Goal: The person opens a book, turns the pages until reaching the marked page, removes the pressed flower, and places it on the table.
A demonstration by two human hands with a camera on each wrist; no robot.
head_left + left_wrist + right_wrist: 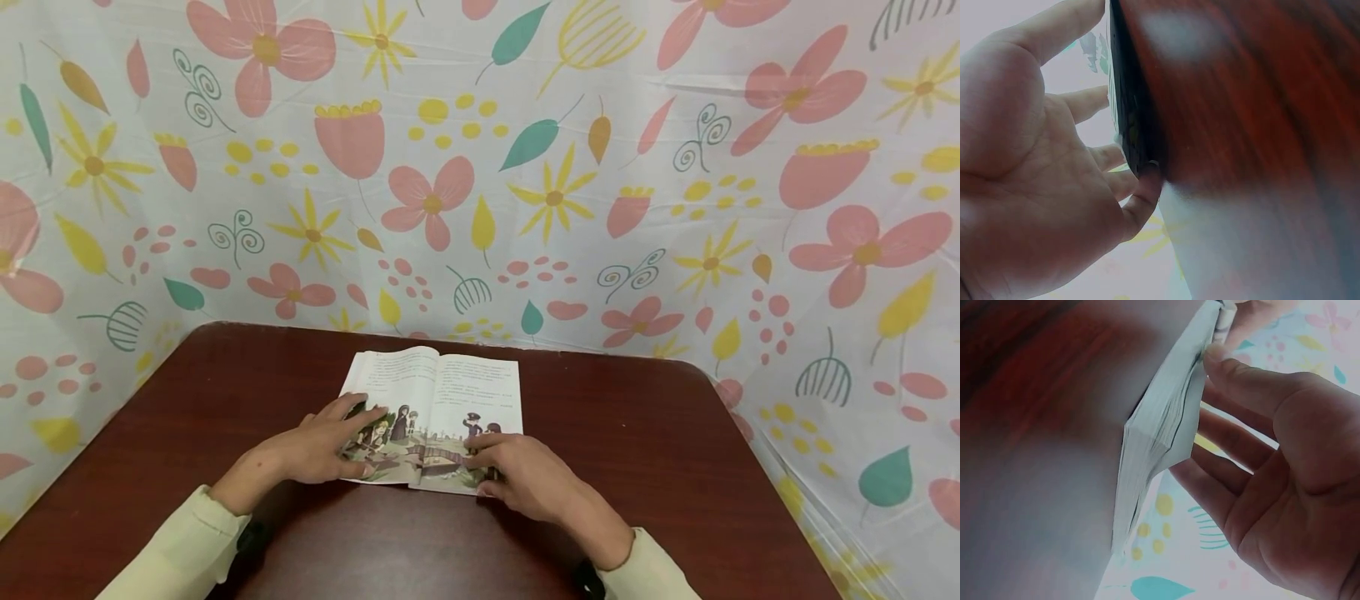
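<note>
An open book (468, 383) lies on the table, with text at the top of both pages and a coloured cartoon scene across the bottom. On the left page rests my left hand (318, 442), its fingers spread and its thumb along the lower edge. One of its fingertips reaches down past the book's side in the left wrist view. My right hand (528, 475) is at the lower right corner. In the right wrist view its thumb (1241, 375) presses the page edges, and the fingers lie behind a slightly raised page (1188, 425), pinching it.
The dark red-brown table (637, 417) extends around the book on all sides. Behind it and along both sides hangs a white cloth (480, 167) printed with flowers and leaves. Pale sleeves (180, 542) cover both forearms.
</note>
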